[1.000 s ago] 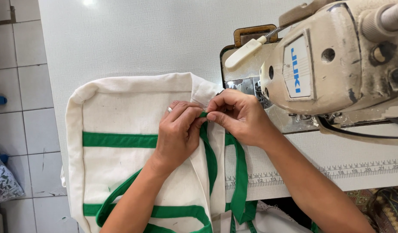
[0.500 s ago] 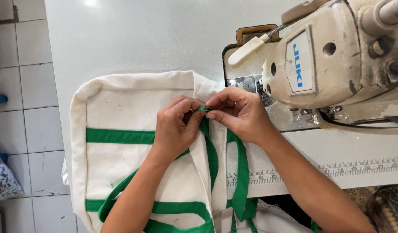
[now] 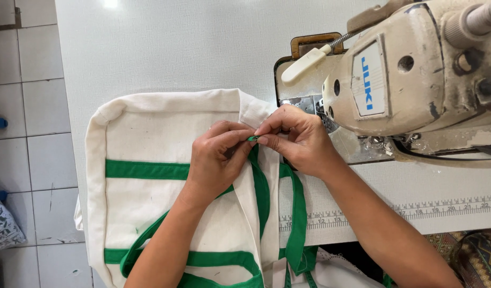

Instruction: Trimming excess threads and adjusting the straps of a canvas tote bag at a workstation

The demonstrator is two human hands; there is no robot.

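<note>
A cream bag with green bands lay on the counter, its left edge at the counter's rim beside the tiled floor. Far counter lay bare. The left hand and right hand pinched a green strap end together at the bag's right edge, just near the sewing machine.

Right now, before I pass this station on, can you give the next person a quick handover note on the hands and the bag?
Left hand: rests on the cream canvas bag, fingers pinching the end of the green strap at the bag's top edge.
Right hand: fingers meet the left's at the same strap end, just in front of the sewing machine.
Bag lies flat on the white table, green bands across it.
Strap end is folded and held; it is not under the needle yet.
</note>
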